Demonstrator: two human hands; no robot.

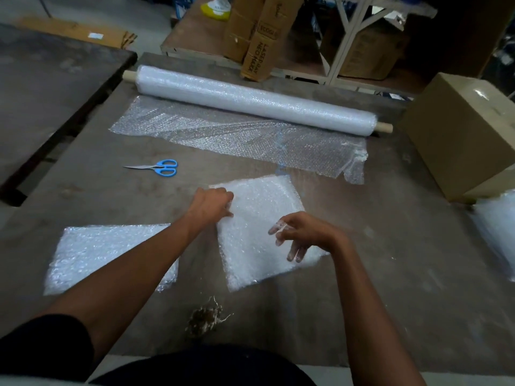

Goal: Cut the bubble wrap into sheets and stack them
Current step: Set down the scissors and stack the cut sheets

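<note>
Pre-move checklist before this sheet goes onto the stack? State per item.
1. Left hand has the cut sheet: ok, fingers curled on its left edge.
2. Right hand has a hold on the sheet: cannot tell, fingers hang loosely curled over it.
3. Sheet free of the unrolled wrap: ok, a gap of bare table shows between them.
4. Stack reachable: ok, it lies left of the sheet, partly under the left forearm.
5. Scissors out of the path: ok, set down farther back.
6. Sheet squared to the stack: not ok, it lies rotated.
</note>
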